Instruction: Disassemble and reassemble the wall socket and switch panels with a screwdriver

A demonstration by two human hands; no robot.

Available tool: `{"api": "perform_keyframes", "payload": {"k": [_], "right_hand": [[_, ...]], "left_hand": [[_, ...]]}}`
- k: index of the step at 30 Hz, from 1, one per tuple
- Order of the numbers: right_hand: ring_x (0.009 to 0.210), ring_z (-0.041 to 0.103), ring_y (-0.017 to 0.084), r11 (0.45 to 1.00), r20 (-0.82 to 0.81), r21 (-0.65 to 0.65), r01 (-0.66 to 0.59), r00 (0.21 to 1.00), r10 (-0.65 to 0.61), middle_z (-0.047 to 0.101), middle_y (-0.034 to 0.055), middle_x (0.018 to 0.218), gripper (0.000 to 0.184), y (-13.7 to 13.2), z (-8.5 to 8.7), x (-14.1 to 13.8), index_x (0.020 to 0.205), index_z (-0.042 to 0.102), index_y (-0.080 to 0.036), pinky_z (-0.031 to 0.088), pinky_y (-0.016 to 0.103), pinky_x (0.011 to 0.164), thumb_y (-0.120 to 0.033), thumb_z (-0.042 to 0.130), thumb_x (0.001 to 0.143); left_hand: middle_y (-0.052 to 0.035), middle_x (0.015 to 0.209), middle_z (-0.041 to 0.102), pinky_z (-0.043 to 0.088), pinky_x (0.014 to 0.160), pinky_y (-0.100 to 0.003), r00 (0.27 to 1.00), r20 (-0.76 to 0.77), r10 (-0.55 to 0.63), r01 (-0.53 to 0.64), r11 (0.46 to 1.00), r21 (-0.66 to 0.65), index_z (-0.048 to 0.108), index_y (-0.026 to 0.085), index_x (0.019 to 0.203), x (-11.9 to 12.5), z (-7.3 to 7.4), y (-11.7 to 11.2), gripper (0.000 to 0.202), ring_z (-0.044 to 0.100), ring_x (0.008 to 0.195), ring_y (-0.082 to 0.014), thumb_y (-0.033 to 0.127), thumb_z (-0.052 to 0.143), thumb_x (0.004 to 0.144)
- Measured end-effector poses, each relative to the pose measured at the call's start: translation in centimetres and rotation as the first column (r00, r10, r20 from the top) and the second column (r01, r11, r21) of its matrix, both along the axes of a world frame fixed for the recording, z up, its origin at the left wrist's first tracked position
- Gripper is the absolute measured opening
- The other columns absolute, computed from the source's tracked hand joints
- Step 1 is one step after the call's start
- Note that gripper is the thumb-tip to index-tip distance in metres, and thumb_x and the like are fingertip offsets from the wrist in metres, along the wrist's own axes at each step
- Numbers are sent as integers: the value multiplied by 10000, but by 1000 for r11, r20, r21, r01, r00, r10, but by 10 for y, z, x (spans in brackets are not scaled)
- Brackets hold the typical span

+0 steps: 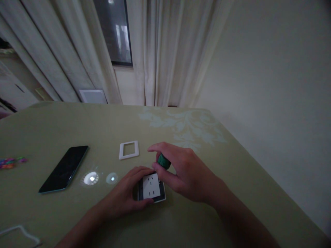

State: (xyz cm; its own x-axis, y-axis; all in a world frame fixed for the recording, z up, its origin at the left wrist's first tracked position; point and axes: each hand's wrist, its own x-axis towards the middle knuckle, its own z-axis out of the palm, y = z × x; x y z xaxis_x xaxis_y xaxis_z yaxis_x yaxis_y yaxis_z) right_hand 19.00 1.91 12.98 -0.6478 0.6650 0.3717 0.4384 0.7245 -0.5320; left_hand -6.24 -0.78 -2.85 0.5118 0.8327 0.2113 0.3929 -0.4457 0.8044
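Note:
A wall socket [151, 186] with a white face and dark surround lies on the table, its slots facing up. My left hand [129, 189] grips it from the left, thumb at the near edge and fingers at the far edge. Above the socket's far right corner, my right hand [183, 170] is closed round the green handle of a screwdriver [163, 161]. The handle's end points up toward me, while the shaft and tip are hidden behind my fingers. Just beyond my left hand rests a white square frame [129, 156], apart from the socket.
A dark phone [64, 169] lies at the left. Small colourful pieces [10, 162] sit by the left edge, and a white cable [22, 230] is at the near left corner. Curtains [170, 51] hang behind the table [103, 127]; a wall [271, 103] runs along its right.

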Motion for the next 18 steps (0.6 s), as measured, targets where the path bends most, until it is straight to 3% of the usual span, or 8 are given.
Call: {"api": "perform_keyframes", "payload": {"k": [18], "right_hand": [[1098, 728, 195, 1000, -16, -24, 1, 1000, -1, 768, 67, 1262, 360, 0, -2, 0, 1402, 623, -190, 533, 307, 984, -202, 630, 1041]], "left_hand": [[-84, 1533, 625, 547, 1153, -566, 1000, -8, 1, -1, 999, 35, 512, 419, 1572, -1, -3, 1, 849, 612, 1385, -396, 351, 928, 835]]}}
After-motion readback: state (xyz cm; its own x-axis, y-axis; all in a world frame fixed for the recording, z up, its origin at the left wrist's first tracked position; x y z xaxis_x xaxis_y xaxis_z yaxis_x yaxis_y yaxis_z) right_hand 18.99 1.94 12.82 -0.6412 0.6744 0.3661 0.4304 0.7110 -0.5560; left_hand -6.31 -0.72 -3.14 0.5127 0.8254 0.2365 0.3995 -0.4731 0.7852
